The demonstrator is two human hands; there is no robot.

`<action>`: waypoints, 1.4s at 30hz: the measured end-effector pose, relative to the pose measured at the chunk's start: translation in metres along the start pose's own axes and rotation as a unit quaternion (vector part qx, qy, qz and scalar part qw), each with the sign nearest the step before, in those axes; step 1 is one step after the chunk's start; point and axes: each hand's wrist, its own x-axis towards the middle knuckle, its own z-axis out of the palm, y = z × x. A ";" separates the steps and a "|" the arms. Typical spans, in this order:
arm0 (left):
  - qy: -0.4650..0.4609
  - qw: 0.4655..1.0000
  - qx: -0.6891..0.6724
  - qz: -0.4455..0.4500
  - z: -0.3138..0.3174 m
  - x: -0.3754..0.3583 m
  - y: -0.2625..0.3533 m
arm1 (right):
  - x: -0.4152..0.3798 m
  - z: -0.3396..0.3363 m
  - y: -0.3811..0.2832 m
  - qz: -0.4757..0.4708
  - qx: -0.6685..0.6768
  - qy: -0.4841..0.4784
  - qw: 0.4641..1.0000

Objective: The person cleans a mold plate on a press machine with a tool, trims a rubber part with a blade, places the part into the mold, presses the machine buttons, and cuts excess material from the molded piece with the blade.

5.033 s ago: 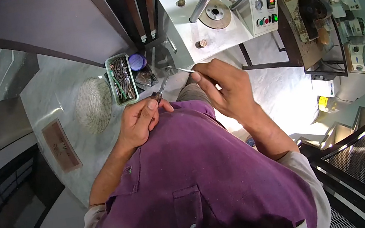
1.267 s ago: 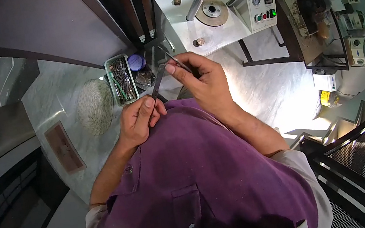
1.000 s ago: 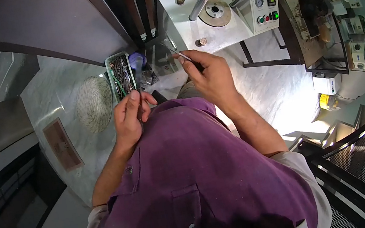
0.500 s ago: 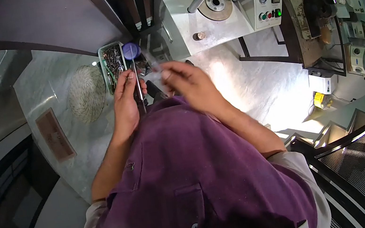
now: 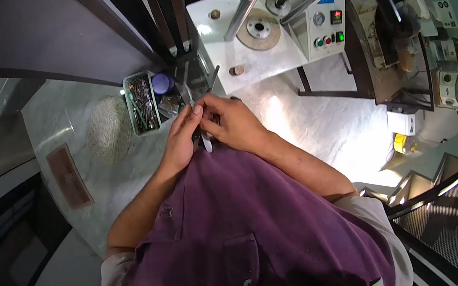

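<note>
My left hand and my right hand meet in front of my chest, fingertips touching. My left hand grips a thin metal tool, like tweezers, whose tip points up and away from me. My right hand pinches a second slim metal rod that sticks out above the fingers. Whatever small piece sits between the fingertips is hidden.
A green tray of metal bits and a purple-lidded jar stand on the marble bench, beside a round woven pad and a brown plaque. A white press machine with control buttons is ahead.
My hands were apart, each with its tool; my right hand swung left and down, and both now press together close to my chest. The view shifted slightly.
</note>
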 end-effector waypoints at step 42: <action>0.371 0.902 -0.220 -0.016 0.054 -0.005 -0.057 | 0.035 -0.212 0.155 0.156 0.470 0.060 0.867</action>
